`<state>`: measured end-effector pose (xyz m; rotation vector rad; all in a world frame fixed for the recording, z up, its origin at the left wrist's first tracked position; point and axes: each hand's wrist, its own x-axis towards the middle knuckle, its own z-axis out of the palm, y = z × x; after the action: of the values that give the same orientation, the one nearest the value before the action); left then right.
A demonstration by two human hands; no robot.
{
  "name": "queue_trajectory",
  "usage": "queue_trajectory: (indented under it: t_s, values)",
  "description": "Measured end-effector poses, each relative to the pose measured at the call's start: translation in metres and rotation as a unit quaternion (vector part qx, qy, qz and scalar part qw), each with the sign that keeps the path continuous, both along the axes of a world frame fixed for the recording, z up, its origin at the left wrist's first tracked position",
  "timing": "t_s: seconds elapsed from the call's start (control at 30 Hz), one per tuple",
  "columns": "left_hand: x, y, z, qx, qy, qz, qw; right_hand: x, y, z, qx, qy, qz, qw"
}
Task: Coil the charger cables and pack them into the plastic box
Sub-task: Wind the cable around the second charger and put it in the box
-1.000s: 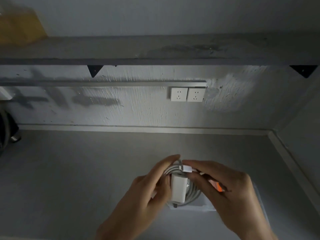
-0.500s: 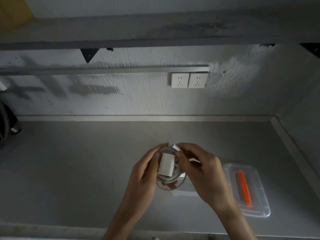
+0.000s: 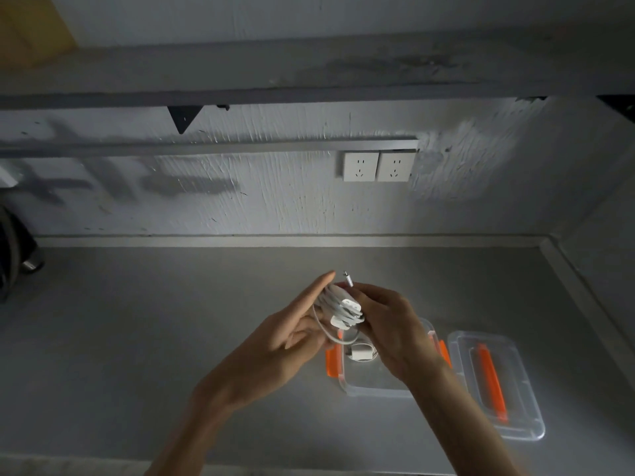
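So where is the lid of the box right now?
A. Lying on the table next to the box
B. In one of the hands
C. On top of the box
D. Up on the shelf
A: the lid with its orange handle lies flat on the table, just right of the open box, while both hands hold the charger.
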<state>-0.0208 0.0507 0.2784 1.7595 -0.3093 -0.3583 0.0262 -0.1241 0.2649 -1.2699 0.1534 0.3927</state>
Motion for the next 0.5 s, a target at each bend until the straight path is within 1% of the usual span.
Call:
queue_trajectory:
  t_s: [0.07, 0.1, 0.13, 0.17, 0.2, 0.23, 0.27, 0.33, 0.47, 0.5]
  values:
    - [0.004, 0.0, 0.004, 0.053, -0.074, 0.014, 0.996, 0.006, 0.0, 0.003, 0.006, 0.009, 0.027, 1.0]
    - [0.008, 0.001, 0.003, 0.108, -0.131, 0.031, 0.985, 0.008, 0.001, 0.004, 0.011, 0.013, 0.043, 0.999]
    - [0.011, 0.001, 0.004, 0.173, -0.197, 0.049, 0.964, 0.01, 0.001, 0.005, 0.014, 0.018, 0.057, 0.998]
    - [0.014, 0.003, 0.005, 0.236, -0.262, 0.065, 0.933, 0.012, 0.001, 0.006, 0.014, 0.024, 0.068, 0.997]
    - [0.017, 0.004, 0.006, 0.282, -0.312, 0.073, 0.904, 0.013, 0.001, 0.007, 0.011, 0.031, 0.077, 0.997]
    - [0.018, 0.006, 0.008, 0.299, -0.345, 0.075, 0.887, 0.015, 0.002, 0.007, 0.006, 0.038, 0.085, 0.996]
    - [0.02, 0.008, 0.007, 0.292, -0.366, 0.072, 0.881, 0.016, 0.002, 0.008, -0.001, 0.045, 0.094, 0.995]
    - [0.023, 0.008, 0.004, 0.247, -0.383, 0.07, 0.887, 0.017, 0.003, 0.011, -0.009, 0.058, 0.107, 0.992]
    - [0.028, -0.002, -0.001, 0.132, -0.322, 0.078, 0.934, 0.019, 0.007, 0.017, -0.015, 0.07, 0.132, 0.989]
    - [0.027, -0.006, -0.003, 0.115, -0.318, 0.084, 0.937, 0.019, 0.009, 0.018, -0.015, 0.075, 0.138, 0.987]
